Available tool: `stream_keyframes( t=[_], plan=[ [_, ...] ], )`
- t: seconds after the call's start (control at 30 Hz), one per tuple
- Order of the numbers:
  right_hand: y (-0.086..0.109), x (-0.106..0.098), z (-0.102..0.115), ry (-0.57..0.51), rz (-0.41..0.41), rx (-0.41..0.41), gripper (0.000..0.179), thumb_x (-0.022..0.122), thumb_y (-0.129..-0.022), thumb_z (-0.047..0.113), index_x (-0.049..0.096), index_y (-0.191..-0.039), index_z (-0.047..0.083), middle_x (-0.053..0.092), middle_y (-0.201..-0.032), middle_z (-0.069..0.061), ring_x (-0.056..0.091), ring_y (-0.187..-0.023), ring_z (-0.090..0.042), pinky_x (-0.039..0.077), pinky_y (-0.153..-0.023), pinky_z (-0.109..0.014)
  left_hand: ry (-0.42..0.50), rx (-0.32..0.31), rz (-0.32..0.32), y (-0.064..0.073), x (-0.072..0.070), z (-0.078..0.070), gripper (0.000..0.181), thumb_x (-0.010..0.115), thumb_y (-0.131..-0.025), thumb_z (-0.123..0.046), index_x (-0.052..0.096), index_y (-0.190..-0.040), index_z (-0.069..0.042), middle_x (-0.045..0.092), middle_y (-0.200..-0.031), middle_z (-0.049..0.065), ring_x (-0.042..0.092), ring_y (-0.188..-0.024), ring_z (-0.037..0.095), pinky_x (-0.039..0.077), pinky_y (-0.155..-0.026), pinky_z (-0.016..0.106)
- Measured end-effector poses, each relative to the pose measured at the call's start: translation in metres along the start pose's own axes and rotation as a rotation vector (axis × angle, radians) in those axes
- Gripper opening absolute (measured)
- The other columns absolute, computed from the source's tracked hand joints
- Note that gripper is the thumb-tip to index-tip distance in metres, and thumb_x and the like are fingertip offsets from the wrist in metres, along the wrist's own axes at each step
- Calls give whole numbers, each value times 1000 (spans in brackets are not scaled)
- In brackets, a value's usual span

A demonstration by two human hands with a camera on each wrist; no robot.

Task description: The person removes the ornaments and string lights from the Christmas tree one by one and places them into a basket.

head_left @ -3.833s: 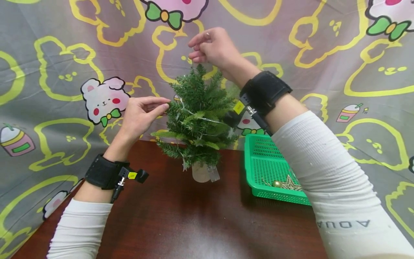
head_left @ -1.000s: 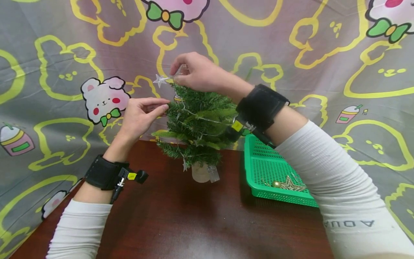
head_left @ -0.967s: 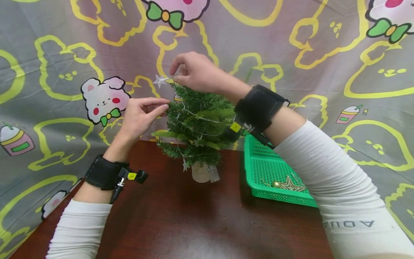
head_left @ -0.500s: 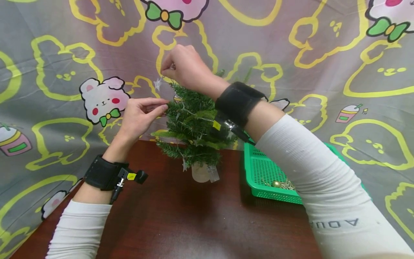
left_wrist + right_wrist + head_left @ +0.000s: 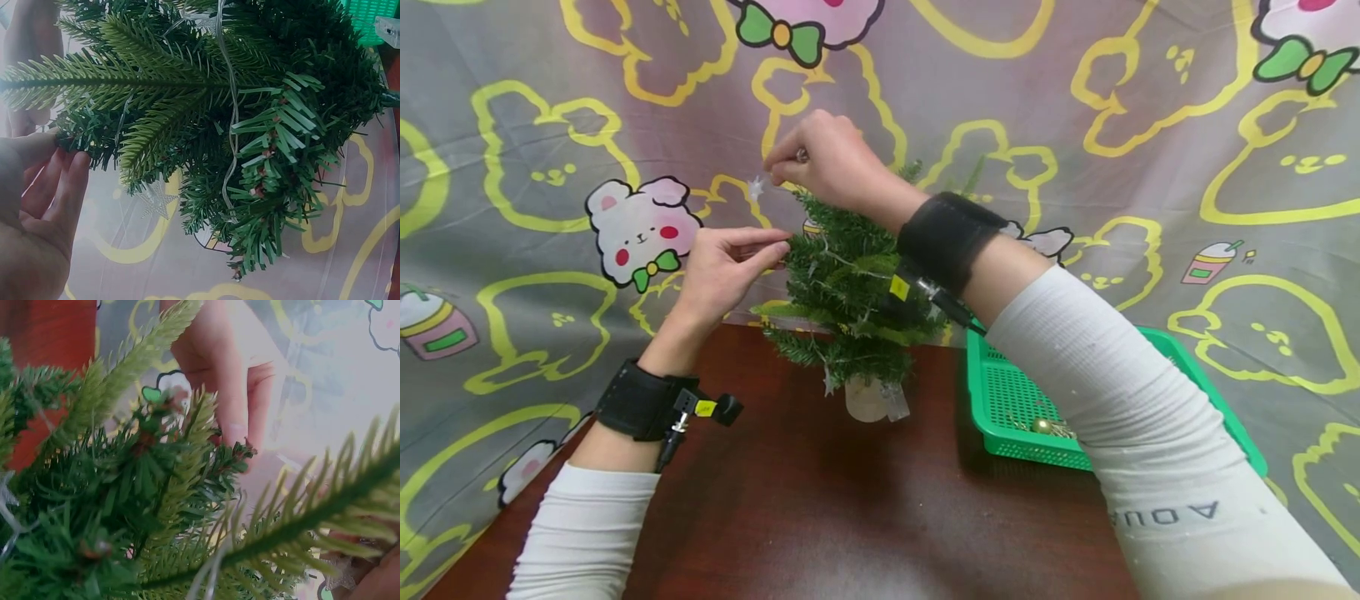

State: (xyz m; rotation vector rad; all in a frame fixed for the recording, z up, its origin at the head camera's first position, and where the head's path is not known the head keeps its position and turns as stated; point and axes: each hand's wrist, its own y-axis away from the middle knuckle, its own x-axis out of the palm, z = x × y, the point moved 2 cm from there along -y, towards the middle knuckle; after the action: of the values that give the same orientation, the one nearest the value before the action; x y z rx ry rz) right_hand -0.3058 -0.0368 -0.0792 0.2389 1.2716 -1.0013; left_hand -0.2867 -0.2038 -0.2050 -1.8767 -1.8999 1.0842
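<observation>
A small artificial Christmas tree stands upright in a pale round base. Strung around its branches is a clear-wire string light with star-shaped lights. My left hand pinches a branch tip on the tree's left side, thumb against fingers. Above the upper left of the tree, my right hand pinches the string light, and a clear star dangles just beyond the fingertips. The right fingers hide part of the wire. Only a blurred edge of the right hand shows in the right wrist view.
Right of the tree sits a green plastic basket, holding a gold ball and glittery gold pieces, partly covered by the right sleeve. A clear plastic box is beside the tree base. A patterned cloth hangs behind the brown table.
From above the treetop, my right hand has come down and to the left, carrying the star leftward past the tree's upper left. My left hand keeps its place on the branch.
</observation>
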Motion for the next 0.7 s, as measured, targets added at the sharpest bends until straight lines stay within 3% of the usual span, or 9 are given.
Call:
stream_keyframes(
  t=[0.1,0.3,0.47,0.53,0.7],
  plan=[
    [-1,1,0,-33,25,6,25,56,-101,25,73,-120,21,75,-113,5,67,-101,-8,41,-72,-19,35,-17,-1,0,0,0,24,70,-92,-12,74,-110,4,74,-88,-20,74,-76,6,58,-70,16],
    [-2,2,-5,-261,72,74,24,52,-103,17,72,-116,16,75,-108,2,53,-64,-13,36,-53,-21,157,-95,8,-1,1,4,27,70,-92,-15,73,-112,4,76,-91,-14,73,-80,6,59,-74,18],
    [-1,0,-6,-432,140,106,23,52,-103,14,70,-116,11,74,-112,-3,56,-64,-13,40,-52,-21,304,-162,24,-4,0,12,25,70,-92,-13,74,-113,0,77,-95,-8,72,-82,8,59,-77,21],
    [-2,0,-6,-447,157,112,23,52,-103,14,70,-117,11,73,-114,-3,59,-68,-14,42,-53,-21,360,-178,30,-5,-1,15,24,70,-92,-12,74,-113,-1,77,-96,-6,72,-83,8,59,-77,21],
    [-3,1,-6,-370,143,147,25,53,-102,17,71,-120,15,73,-112,-1,59,-66,-13,47,-55,-22,444,-199,44,-5,-1,16,21,69,-92,-8,75,-112,-4,76,-98,-4,71,-85,9,60,-77,22]
  ],
)
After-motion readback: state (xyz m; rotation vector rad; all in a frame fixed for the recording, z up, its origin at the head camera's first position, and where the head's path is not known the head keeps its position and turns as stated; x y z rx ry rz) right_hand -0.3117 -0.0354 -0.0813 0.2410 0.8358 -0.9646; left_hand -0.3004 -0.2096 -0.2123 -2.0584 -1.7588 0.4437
